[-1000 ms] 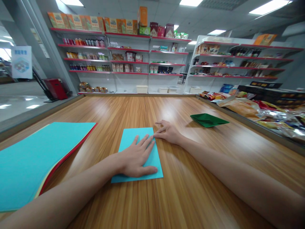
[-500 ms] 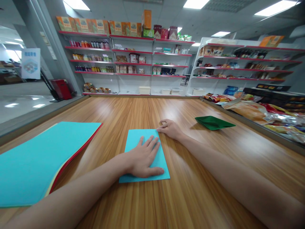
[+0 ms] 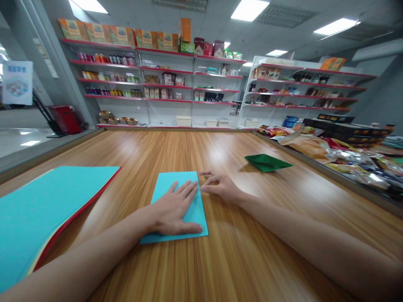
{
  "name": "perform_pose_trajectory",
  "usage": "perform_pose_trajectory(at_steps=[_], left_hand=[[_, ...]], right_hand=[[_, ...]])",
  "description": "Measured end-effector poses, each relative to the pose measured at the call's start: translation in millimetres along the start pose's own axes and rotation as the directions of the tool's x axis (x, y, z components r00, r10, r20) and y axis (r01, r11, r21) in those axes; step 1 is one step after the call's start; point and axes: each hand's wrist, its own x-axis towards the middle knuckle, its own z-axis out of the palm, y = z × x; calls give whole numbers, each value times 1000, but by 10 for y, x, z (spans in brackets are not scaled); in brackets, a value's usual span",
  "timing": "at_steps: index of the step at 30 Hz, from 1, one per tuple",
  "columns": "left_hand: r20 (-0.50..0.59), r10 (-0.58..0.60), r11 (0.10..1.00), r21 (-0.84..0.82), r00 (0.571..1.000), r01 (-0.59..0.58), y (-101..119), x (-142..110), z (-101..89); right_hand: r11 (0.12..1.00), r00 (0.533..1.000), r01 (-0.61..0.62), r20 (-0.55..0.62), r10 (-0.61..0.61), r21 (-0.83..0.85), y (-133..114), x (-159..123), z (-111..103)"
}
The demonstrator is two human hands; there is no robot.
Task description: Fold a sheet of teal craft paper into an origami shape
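Left hand [image 3: 173, 213] flat, right hand [image 3: 220, 187] loosely curled, neither grasping; mid-frame blue sheet [image 3: 194, 210] (likely light, creasable) suits edge pinching.

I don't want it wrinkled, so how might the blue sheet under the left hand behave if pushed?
The blue sheet probably bends or buckles easily, as its edges look thin. It would likely slide once free, since the table looks smooth and shiny. The left hand, spread on it, should hold it fairly steady.
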Motion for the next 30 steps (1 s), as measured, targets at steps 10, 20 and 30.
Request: perform_pose_trajectory(at_steps=[10,20,30], left_hand=[[7,-33,999,18,999,33,-34,5,-60],[28,-30,999,37,999,29,-68,50,-44],[48,-19,1000,20,999,18,-97,55,-56]], right_hand=[[993,952,105,295,-85,-51,-253,-122,-90],[976,966,101,253,-50,-192,-96,-72,-74],[966,981,72,190,-25,-249,-8,19,-43]])
